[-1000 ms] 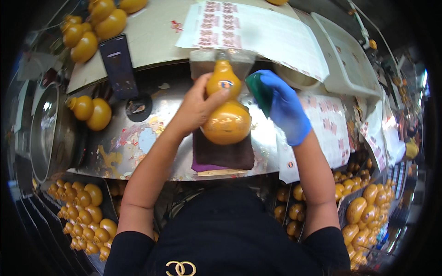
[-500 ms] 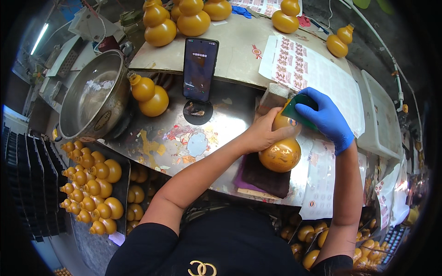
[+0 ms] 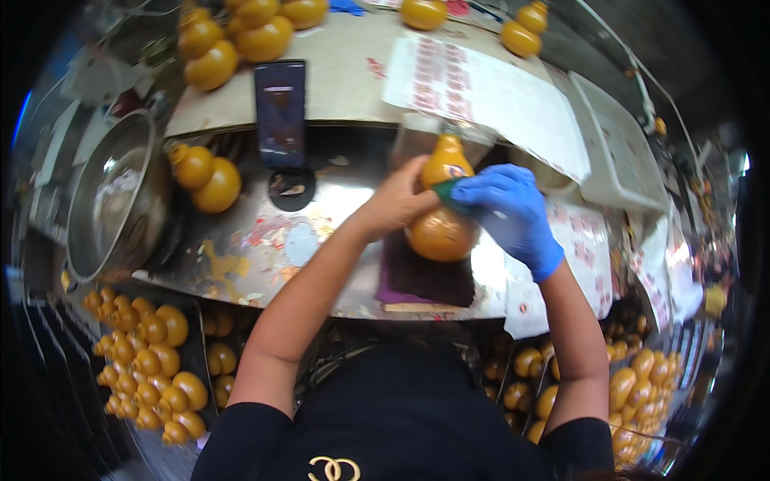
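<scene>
A mustard-yellow gourd-shaped bottle [image 3: 441, 236] stands tilted over the dark folded cloth [image 3: 429, 276], its narrow neck pointing away from me. My bare left hand [image 3: 395, 199] grips it from the left, around the waist. On the right, my blue-gloved right hand [image 3: 509, 215] has its fingers closed on a flat green scraper [image 3: 453, 195]. That scraper presses against the bottle's waist, just below a small label on the upper bulb. Motion blur softens the gloved fingers and the bottle's lower bulb.
A phone [image 3: 281, 112] stands upright behind the metal worktop [image 3: 333, 276]. To its left are another gourd bottle [image 3: 215, 184] and a large metal basin [image 3: 104, 216]. Printed label sheets [image 3: 513, 100] and a white tray [image 3: 618, 144] lie right. Racked gourd bottles [image 3: 152, 361] sit below.
The whole view has shifted, so the scene sits further left. The bottle has turned more upright, its neck now showing, and the scraper has gone from the upper bulb down to the waist.
</scene>
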`<action>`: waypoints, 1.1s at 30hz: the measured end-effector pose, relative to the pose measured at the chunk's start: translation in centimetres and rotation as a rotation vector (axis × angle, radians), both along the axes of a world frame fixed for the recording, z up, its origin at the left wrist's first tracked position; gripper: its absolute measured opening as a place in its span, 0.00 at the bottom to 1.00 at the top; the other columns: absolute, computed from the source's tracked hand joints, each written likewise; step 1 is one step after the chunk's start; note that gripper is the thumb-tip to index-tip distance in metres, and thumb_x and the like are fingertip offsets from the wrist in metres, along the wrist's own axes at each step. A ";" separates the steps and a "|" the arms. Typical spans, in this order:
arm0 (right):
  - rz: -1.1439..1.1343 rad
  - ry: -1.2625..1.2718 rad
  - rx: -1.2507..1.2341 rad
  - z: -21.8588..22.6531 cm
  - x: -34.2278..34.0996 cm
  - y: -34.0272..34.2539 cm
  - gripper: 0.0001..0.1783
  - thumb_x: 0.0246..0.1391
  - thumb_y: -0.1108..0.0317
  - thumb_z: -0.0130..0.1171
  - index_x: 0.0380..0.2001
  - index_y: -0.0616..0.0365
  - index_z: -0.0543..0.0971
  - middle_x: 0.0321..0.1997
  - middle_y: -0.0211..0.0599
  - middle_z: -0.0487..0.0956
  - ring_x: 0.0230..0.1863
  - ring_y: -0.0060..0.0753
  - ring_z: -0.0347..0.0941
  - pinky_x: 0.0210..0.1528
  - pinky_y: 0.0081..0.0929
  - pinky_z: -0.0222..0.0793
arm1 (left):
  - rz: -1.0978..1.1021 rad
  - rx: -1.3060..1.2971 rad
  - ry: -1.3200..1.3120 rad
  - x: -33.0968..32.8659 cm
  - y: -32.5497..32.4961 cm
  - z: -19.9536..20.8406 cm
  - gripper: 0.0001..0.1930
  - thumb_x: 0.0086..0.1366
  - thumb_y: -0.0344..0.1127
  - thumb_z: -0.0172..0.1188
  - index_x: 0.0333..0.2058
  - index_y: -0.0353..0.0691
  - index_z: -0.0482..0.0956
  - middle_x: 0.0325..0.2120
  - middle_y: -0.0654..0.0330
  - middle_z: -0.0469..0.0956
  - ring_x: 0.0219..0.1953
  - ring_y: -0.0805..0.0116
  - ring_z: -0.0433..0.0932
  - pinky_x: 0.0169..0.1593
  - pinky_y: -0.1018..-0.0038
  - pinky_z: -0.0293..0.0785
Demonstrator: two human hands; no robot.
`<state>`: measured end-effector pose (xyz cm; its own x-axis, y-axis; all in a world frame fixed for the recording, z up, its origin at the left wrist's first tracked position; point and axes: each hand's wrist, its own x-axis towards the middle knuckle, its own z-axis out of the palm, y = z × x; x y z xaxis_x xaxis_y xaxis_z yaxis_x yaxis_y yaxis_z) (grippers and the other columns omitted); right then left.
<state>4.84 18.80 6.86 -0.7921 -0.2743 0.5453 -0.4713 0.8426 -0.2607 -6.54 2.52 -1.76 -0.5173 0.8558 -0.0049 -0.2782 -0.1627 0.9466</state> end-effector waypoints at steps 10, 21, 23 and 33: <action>-0.010 -0.430 -0.794 1.0 -0.7 1.8 0.14 0.58 0.66 0.58 0.45 0.60 0.75 0.39 0.35 0.78 0.42 0.23 0.74 0.49 0.24 0.70 | -0.076 0.099 -0.156 0.2 -0.9 2.1 0.33 0.63 0.38 0.60 0.62 0.34 0.57 0.53 0.54 0.70 0.56 0.67 0.70 0.59 0.73 0.65; -0.127 -0.522 -0.383 0.4 -5.7 4.4 0.17 0.57 0.61 0.58 0.46 0.59 0.75 0.41 0.41 0.79 0.43 0.30 0.76 0.51 0.27 0.71 | 0.122 -0.109 -0.031 1.8 0.4 2.7 0.31 0.64 0.40 0.59 0.60 0.32 0.59 0.49 0.54 0.71 0.51 0.68 0.72 0.54 0.73 0.70; -0.143 -0.527 -0.351 0.7 -6.0 4.3 0.18 0.56 0.61 0.58 0.47 0.58 0.74 0.42 0.43 0.80 0.43 0.33 0.77 0.50 0.28 0.72 | 0.119 -0.114 -0.041 1.7 0.3 2.7 0.32 0.63 0.40 0.60 0.60 0.32 0.58 0.50 0.53 0.71 0.51 0.66 0.73 0.54 0.71 0.70; 0.041 0.311 -0.088 -0.2 -2.7 2.7 0.13 0.43 0.72 0.65 0.35 0.46 0.81 0.29 0.30 0.80 0.28 0.35 0.75 0.30 0.28 0.71 | 0.031 0.073 -0.302 1.0 -0.5 2.3 0.28 0.65 0.32 0.42 0.63 0.34 0.54 0.57 0.54 0.66 0.59 0.66 0.66 0.63 0.71 0.60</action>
